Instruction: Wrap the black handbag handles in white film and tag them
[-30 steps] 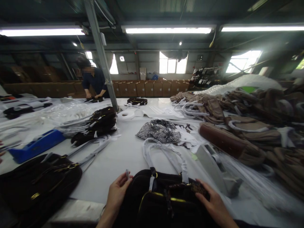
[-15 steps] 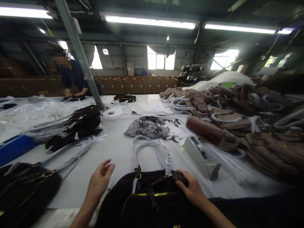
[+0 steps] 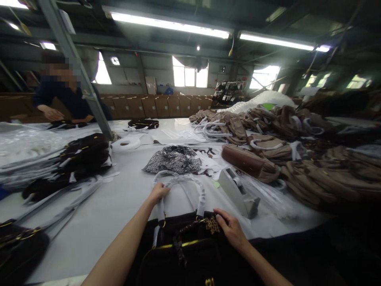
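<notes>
A black handbag (image 3: 181, 254) with a gold zipper lies in front of me at the table's near edge. Its two handles (image 3: 201, 198) are wrapped in white paper and stand up away from me. My left hand (image 3: 160, 192) has its fingers closed round the left side of a handle. At the bag's upper right corner, my right hand (image 3: 233, 229) pinches the edge between thumb and fingers. Beside those fingers hangs a leopard-patterned charm (image 3: 212, 225), tied to a dark braided strap (image 3: 180, 248) that drapes over the bag's front.
Beyond the handles lies a crumpled silver-black plastic bag (image 3: 174, 159). A grey tape dispenser (image 3: 238, 192) stands to the right, before piled brown bags (image 3: 321, 178). More black bags (image 3: 86, 155) are stacked left, near a metal post (image 3: 80, 75). A co-worker (image 3: 59, 91) stands behind it.
My left hand has moved forward and right from open air onto the wrapped handle. My right hand stays at the bag's corner, and the charm shows more plainly. The view has turned right.
</notes>
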### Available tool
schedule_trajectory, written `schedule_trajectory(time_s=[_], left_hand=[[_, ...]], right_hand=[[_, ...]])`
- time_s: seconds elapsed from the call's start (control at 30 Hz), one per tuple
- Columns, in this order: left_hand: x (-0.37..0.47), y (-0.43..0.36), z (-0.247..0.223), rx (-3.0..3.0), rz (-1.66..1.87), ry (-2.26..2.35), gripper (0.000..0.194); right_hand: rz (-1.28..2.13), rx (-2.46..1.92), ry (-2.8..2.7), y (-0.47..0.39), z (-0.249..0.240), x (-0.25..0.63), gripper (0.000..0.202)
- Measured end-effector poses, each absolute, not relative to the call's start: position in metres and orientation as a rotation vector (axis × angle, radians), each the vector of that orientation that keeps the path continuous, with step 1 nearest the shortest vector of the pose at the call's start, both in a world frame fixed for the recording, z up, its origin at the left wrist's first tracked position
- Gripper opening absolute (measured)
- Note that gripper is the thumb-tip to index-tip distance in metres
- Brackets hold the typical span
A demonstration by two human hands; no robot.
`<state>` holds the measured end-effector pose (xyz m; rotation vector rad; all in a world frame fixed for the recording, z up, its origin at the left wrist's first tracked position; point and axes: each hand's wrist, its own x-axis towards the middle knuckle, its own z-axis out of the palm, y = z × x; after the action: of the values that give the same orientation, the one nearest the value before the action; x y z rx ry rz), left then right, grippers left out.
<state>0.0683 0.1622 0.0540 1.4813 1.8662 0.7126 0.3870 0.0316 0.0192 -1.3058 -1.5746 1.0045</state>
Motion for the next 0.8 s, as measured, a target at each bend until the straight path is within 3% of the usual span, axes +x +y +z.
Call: schedule_trajectory(time_s=[0.17,0.27,0.37,0.47,0.57,0.7,0.8], left_hand=[[0.064,0.149,0.099,1.549,0.842,1.527,0.025],[0.068,0.135,0.133,1.590,0.922,1.372,0.030],[0.075,0.121,0.156,1.648,1.008,1.358,0.028],[0.073,0.116,0.162,1.689,1.139,1.435,0.026],[0.057,0.110,0.152,1.723,1.294,1.554,0.023],[0.034,0.088,0.116,1.793,1.245,1.657,0.009],[0.021,0.079,0.093,1.834,1.084,1.650,0.017]], right_hand=[[0.995,-1.248,-1.441,0.072,0.038,0.386,0.071],[0.852,-1.150,-1.476,0.111,0.083,0.374,0.088],[1.040,-1.021,-1.508,0.132,0.136,0.348,0.098],[1.394,-1.002,-1.651,0.133,0.165,0.324,0.080],[1.355,-1.046,-1.979,0.132,0.161,0.320,0.039],[1.036,-1.100,-2.189,0.140,0.136,0.343,0.032],[0.867,-1.190,-2.231,0.141,0.126,0.358,0.031]])
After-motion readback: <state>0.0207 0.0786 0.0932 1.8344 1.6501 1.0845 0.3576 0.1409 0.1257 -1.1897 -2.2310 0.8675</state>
